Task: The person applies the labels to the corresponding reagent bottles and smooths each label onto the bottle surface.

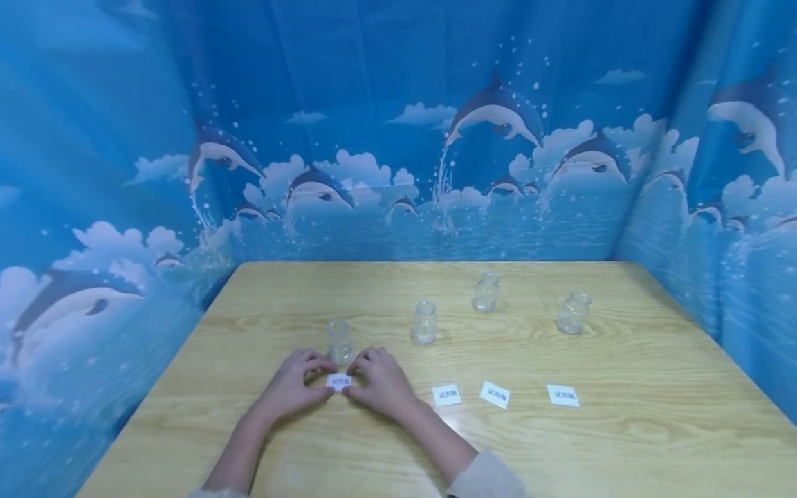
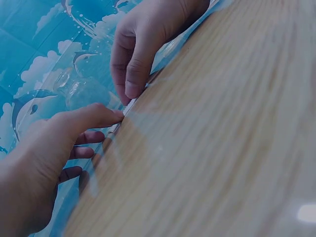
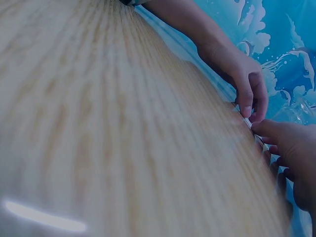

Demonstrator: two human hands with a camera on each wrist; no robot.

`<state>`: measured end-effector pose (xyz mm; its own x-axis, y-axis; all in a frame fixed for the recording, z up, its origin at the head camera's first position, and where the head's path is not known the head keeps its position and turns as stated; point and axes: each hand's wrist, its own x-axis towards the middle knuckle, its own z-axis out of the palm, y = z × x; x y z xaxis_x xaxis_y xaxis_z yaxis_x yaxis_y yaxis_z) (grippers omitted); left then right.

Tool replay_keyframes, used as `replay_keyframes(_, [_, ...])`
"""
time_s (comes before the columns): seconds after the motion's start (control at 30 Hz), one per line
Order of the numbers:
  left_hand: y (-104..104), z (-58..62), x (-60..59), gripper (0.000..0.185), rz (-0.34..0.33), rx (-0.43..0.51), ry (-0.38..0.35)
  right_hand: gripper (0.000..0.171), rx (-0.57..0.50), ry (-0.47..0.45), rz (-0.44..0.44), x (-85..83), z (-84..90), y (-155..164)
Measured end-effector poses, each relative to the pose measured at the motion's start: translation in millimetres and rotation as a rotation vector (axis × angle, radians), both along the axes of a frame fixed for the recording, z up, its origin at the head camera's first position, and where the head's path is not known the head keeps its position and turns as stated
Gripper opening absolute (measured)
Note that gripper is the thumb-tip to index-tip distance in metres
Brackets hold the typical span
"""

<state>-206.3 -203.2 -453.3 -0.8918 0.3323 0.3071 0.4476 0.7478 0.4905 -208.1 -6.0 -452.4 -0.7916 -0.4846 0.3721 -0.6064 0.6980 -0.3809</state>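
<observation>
Where the two hands meet near the front left part of the wooden surface [image 1: 623, 443], a small white label [image 1: 339, 380] lies flat between them, directly in front of the nearest glass jar [image 1: 340, 340]. It is a small rectangular slip with dark printed characters on its upper face; the characters are too small to read. Its long axis runs left to right, roughly parallel to the near edge of the surface, and the printed face looks upward. The left hand [image 1: 292, 384] pinches the label's left end with thumb and curled fingers, and the right hand [image 1: 380, 380] pinches its right end in the same manner; neither hand holds anything else. Seen from the left wrist view, the label [image 2: 129, 105] shows only as a thin pale edge between the left hand's [image 2: 44, 158] thumb tip and the right hand's [image 2: 143, 44] fingertips, lying on the surface. Three further white labels [image 1: 445, 395] lie in a row to the right, well apart from the hands, and three more clear glass jars [image 1: 424, 322] stand upright beyond them, toward the far right. Blue dolphin-print curtain [image 1: 398, 138] encloses the surface on three sides.
</observation>
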Motion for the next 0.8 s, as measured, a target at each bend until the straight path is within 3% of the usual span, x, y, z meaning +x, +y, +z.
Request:
replay_keyframes(0.27, [-0.5, -1.0, 0.5, 0.03, -0.002, 0.002, -0.015, 0.03, 0.006, 0.0, -0.003, 1.2, -0.1, -0.9])
replay_keyframes(0.53, [0.2, -1.7, 0.4, 0.032, -0.026, 0.11, -0.042, 0.034, 0.009, 0.014, -0.013, -0.3, -3.0, -2.4])
replay_keyframes(0.8, [6.0, 0.7, 2.1, 0.032, -0.023, 0.24, -0.173, 0.024, -0.077, 0.03, 0.001, -2.2, -4.0, -0.7])
